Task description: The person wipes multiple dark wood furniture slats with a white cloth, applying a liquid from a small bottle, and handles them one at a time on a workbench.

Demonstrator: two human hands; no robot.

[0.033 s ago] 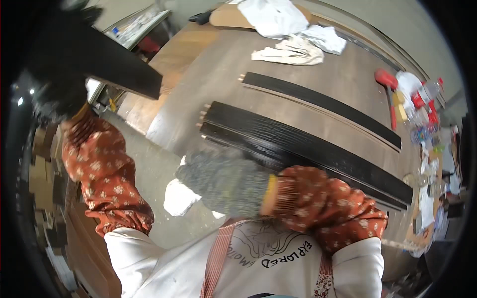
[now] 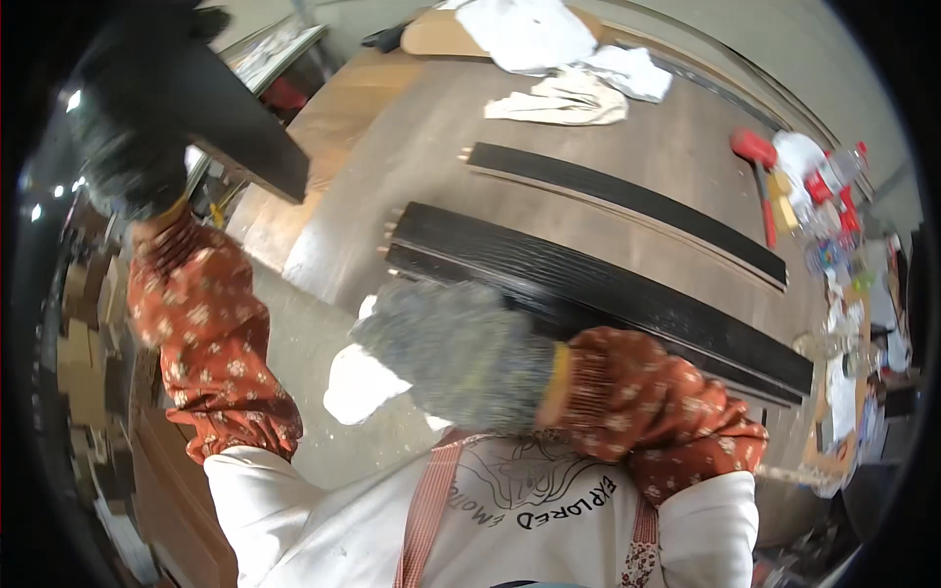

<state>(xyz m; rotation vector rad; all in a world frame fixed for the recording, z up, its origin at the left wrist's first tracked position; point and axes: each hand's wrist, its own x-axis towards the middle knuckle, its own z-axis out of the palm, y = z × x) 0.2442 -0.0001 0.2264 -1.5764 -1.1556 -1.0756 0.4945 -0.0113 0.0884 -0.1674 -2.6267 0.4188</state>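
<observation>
At the far left, my left hand (image 2: 132, 157), in a dark glove, is raised and closed on a black board (image 2: 245, 127) whose end points over the table's left corner. My right hand (image 2: 456, 358), in a fuzzy grey glove, is in front of my chest, closed around a bunched white cloth (image 2: 361, 387) that sticks out past the fingers. Just beyond it, long black boards (image 2: 578, 279) lie side by side on the table, with wooden dowels at their left ends. A narrower black board (image 2: 627, 201) with dowels rests farther back.
White and cream cloths (image 2: 569, 98) lie at the table's (image 2: 382, 147) far side. To the right are a red-headed mallet (image 2: 755, 147), plastic bottles (image 2: 838, 176) and other clutter. Stacked brown panels (image 2: 88, 343) stand low on the left.
My left hand has risen slightly, and its board has tilted a little. The right hand with the cloth has shifted slightly right. The boards on the table have not visibly moved.
</observation>
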